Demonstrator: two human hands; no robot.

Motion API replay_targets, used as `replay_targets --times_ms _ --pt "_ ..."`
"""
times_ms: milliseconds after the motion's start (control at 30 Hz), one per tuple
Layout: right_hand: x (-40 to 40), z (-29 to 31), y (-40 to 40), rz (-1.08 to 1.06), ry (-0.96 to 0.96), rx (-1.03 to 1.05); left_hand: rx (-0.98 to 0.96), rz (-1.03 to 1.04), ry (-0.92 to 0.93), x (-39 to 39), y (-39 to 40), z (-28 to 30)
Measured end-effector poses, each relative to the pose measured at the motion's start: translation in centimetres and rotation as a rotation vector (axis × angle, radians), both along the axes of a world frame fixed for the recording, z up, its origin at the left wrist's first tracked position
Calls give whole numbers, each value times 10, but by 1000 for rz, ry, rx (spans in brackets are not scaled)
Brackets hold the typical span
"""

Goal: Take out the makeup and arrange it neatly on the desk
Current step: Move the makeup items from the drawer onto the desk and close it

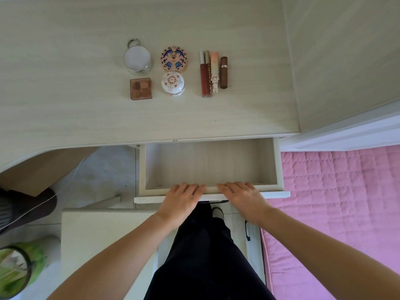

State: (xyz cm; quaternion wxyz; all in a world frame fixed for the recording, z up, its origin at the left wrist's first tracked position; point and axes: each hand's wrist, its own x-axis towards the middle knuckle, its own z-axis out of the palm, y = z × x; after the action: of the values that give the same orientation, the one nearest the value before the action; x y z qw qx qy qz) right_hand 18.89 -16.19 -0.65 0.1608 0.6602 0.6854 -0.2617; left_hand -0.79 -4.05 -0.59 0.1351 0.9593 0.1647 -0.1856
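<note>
Both hands rest on the near front edge of an open drawer (211, 164), the left hand (180, 199) and right hand (243, 197) lying flat with fingers straight, each grip loose and holding nothing. On the desk (65, 83) beyond, the makeup is laid out: a jar (136, 58), a patterned compact (173, 58), a brown palette (140, 88), a white pot (172, 83), and to the right four tubes (213, 72) side by side.

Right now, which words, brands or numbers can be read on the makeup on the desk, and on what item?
Gold tube: letters run along its side, too blurred to read.
Patterned round compact: only decoration, no text.
White floral jar: only decoration, no text.
Nothing else shows readable text.
</note>
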Motion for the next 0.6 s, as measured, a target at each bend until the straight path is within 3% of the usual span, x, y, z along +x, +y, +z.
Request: replay_targets --times_ms 167,600 --pt "-7 -2 -11 1 54 -7 -9 4 17 -7 -10 0" --pt "2 0 5 -11 -30 56 9 1 11 3 7 -3"
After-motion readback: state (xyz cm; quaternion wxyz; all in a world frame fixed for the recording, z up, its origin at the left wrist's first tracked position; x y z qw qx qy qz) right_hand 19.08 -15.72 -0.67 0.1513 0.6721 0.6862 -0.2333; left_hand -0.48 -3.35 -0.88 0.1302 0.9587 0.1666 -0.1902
